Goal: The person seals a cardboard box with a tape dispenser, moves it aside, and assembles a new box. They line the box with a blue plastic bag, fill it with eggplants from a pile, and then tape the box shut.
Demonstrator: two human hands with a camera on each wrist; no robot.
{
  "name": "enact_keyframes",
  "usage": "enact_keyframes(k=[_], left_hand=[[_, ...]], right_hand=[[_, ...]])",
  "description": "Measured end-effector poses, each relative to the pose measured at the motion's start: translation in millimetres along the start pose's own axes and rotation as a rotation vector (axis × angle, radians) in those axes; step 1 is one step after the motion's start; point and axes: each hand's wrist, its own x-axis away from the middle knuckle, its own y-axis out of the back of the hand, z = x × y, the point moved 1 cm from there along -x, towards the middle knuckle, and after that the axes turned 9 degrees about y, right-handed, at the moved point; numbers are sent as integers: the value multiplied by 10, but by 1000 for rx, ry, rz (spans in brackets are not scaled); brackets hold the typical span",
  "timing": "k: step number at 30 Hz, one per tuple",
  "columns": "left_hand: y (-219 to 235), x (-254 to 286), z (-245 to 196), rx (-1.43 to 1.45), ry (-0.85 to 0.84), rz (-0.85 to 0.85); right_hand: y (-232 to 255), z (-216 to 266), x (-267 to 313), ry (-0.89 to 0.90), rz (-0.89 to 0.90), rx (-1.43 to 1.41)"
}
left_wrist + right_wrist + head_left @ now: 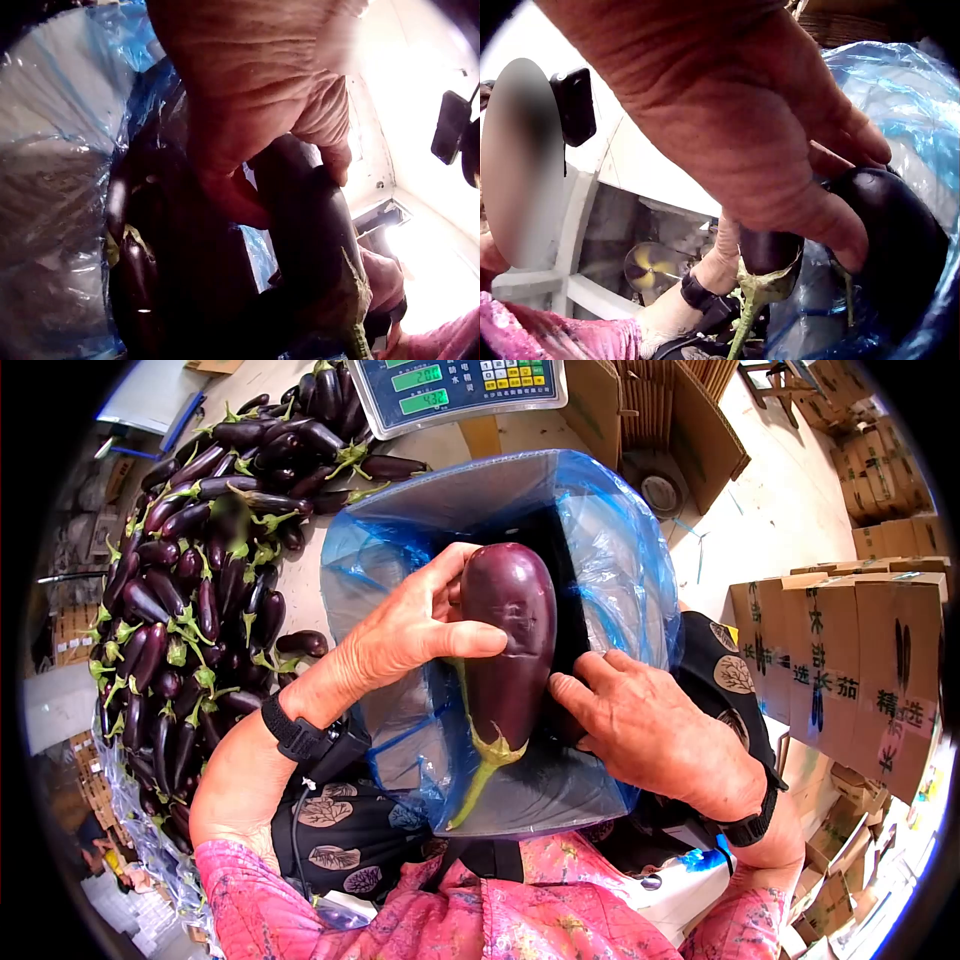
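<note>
A large purple eggplant point(512, 610) is held over a bag-lined box by my left hand point(395, 635). The left thumb lies across its front, with the fingers behind it. Its green stem points down toward my lap, and a few wrinkled marks show on its skin. My right hand point(655, 725) reaches into the opening beside it. In the right wrist view, the right thumb and fingers grip the end of another dark eggplant point(904, 232). The blue plastic bag point(622, 575) spreads open around both hands. Deeper inside, more eggplants point(139, 266) show in the left wrist view.
A big heap of eggplants point(205, 575) lies on the left. A digital scale point(460, 390) stands beyond the bag. Cardboard boxes point(850, 650) are stacked at the right, with an opened carton point(710, 430) at the back. A fan point(651, 266) appears in the right wrist view.
</note>
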Motion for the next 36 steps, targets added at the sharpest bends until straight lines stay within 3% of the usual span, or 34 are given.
enact_keyframes(k=[8, 15, 24, 27, 31, 33, 36], left_hand=[[-181, 10, -11, -48, 42, -18], [-315, 19, -68, -88, 70, -83], [-186, 135, -388, -164, -186, -109], [109, 550, -668, -251, -259, -241], [719, 1501, -727, -453, -292, -623], [987, 2059, -475, -414, -228, -743], [1246, 2985, 452, -372, -20, -905]], right_hand=[[-168, -5, -52, 14, -108, 49], [-179, 9, -72, 17, -87, 118], [-212, 58, -156, 61, -100, 92], [-171, 21, -177, 40, -44, 47], [-141, -37, -245, -44, -33, 12], [-116, -61, -270, -31, -61, -18], [-138, -40, -289, -65, -84, -209]])
